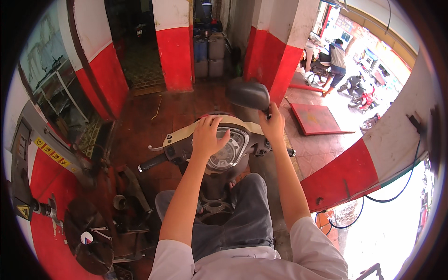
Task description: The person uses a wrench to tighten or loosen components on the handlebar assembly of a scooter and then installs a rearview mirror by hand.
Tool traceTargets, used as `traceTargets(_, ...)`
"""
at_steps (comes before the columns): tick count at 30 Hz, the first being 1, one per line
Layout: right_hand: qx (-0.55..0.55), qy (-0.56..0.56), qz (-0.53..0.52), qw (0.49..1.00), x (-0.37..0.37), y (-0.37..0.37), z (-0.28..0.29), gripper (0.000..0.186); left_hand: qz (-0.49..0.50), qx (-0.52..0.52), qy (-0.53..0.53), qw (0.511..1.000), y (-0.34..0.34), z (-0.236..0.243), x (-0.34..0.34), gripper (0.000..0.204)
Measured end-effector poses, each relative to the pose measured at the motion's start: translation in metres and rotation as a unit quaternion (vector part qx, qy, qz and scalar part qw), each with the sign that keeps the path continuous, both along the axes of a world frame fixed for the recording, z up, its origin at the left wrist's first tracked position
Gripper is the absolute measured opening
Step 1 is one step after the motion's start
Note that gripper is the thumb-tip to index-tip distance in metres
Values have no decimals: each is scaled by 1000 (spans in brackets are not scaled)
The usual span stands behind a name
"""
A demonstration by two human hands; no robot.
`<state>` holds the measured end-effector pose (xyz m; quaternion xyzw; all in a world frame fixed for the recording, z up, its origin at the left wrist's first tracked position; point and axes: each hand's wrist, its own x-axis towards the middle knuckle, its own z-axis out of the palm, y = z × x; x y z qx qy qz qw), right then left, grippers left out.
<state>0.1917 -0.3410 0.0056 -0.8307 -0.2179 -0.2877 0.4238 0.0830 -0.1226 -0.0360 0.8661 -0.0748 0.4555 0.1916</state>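
In front of me is a scooter's handlebar with a cream and dark cover (pixel 179 135) and a round instrument cluster (pixel 227 155). My left hand (pixel 206 135) lies on the cover at the left of the gauges, fingers stretched over its top edge and thumb apart. My right hand (pixel 273 125) is closed around the stem of a black rear-view mirror (pixel 247 95) at the right side; the mirror's dark back faces me. Fingers hide most of the stem and its base. The left handgrip (pixel 154 163) and brake lever (pixel 156 147) show, with no hand on them.
A tyre-changing machine (pixel 88 233) with wrenches (pixel 101 232) on it stands at left. Jerrycans (pixel 215 51) sit at the back. To the right are a red ramp plate (pixel 315 118), a red-and-white pillar (pixel 345 175), and a person (pixel 337 60) by parked motorbikes.
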Motion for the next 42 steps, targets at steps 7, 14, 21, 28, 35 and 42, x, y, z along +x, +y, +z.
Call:
traceTargets(7,107,-16,61,992,0,26,5,23,-2,-10,3,1000,-1,1,0,41)
traceTargets(14,118,9,7,993,15,33,-1,23,-5,-15,-2,1000,-4,1,1,42)
traceTargets(21,113,-13,-2,994,22,30,-10,23,7,0,2,1000,-6,1,1,40)
traceTargets(28,186,-70,168,966,13,11,-13,15,5,-4,-2,1000,3,6,-1,39)
traceTargets(35,207,-123,46,970,45,-21,-64,29,-1,-6,-3,1000,-3,2,0,40)
traceTargets(42,128,-84,-217,964,30,-8,-83,25,-3,-10,-6,1000,-3,-3,4,42)
